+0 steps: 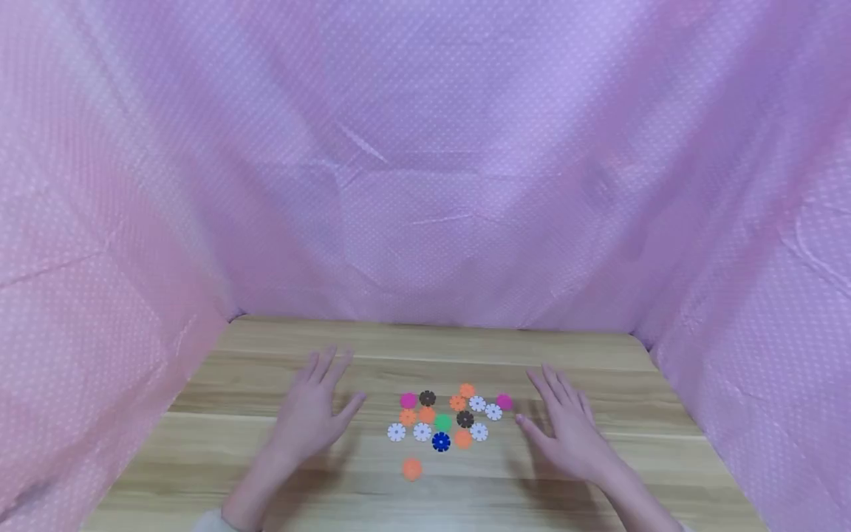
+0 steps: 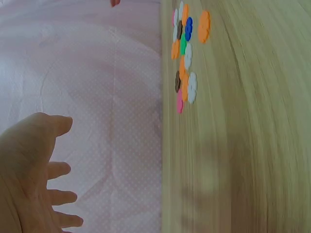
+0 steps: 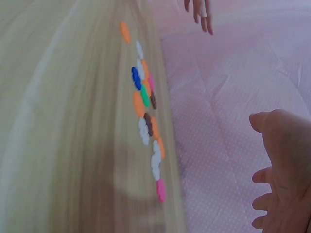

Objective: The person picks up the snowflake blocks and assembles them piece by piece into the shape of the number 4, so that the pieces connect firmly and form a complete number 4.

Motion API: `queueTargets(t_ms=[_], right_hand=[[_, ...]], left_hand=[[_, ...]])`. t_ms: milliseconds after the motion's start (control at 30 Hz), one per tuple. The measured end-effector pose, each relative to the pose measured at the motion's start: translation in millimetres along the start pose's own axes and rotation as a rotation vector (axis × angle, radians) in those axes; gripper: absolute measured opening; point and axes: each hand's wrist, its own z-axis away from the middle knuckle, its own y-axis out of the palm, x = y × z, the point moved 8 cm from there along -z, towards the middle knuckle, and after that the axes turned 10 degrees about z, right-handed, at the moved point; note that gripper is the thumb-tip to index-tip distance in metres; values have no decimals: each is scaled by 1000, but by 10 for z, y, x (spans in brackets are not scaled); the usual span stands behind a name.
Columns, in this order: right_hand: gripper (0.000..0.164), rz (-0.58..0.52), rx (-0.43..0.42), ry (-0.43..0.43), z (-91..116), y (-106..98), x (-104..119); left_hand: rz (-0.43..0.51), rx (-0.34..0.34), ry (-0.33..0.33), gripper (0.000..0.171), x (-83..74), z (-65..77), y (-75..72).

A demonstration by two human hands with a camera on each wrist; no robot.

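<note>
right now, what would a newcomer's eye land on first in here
Probably the cluster of colourful notched discs low in the head view, on the wooden table, with one orange disc lying apart on the near side. Next, the left hand and right hand, one each side of the cluster. Pink-purple dotted sheeting hangs behind and beside the table.

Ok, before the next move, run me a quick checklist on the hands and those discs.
1. Left hand empty: ok, fingers spread.
2. Right hand empty: ok, fingers spread.
3. Hands clear of the discs: ok, neither touches one.
4. All discs in one cluster: not ok, one orange disc lies apart, below the rest in the head view.
5. Blue disc uncovered: ok.
6. Neighbouring discs slotted together: cannot tell.
</note>
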Motion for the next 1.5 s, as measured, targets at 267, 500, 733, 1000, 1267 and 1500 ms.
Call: queueTargets(t_ms=[267, 500, 733, 1000, 1267, 1500], right_hand=[[76, -76, 6, -54, -117, 51, 348], [73, -153, 45, -134, -434, 163, 642], [71, -170, 70, -163, -551, 241, 722], [66, -203, 113, -174, -747, 339, 872], [60, -205, 193, -227, -920, 615, 1144], [44, -216, 204, -328, -1045, 874, 1371]], left_hand=[[48, 89, 22, 75, -167, -13, 202], [87, 125, 37, 78, -232, -171, 331], [138, 194, 48, 77, -326, -247, 486], [177, 223, 33, 72, -374, -385, 575], [194, 296, -38, 70, -294, -347, 760], [137, 282, 25, 55, -259, -255, 890]])
